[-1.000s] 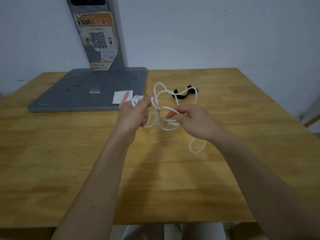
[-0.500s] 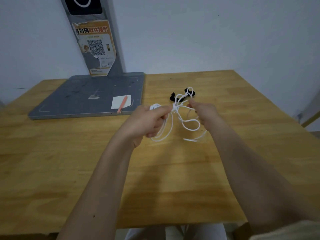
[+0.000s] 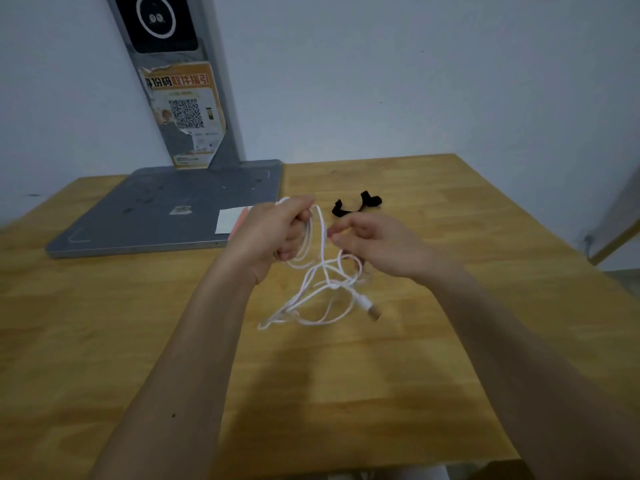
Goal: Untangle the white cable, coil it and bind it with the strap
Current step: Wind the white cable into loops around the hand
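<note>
Head: left hand (image 3: pixel 268 233) fists cable (image 3: pixel 320 271)

The left hand (image 3: pixel 266 233) is covering part of the white cable (image 3: pixel 320 289), so its gathered loops are hiding inside the fist. Motion blur is smearing the hanging strands, leaving their crossings unreadable. The right hand (image 3: pixel 377 245) is concealing whether its fingertips are pinching a strand. The frame's top edge is cropping the grey stand (image 3: pixel 180 81).

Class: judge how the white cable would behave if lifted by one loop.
Probably floppy: the white cable droops in slack loops below the left hand. Likely light, since the right hand holds it by the fingertips. Its plug may swing.
</note>
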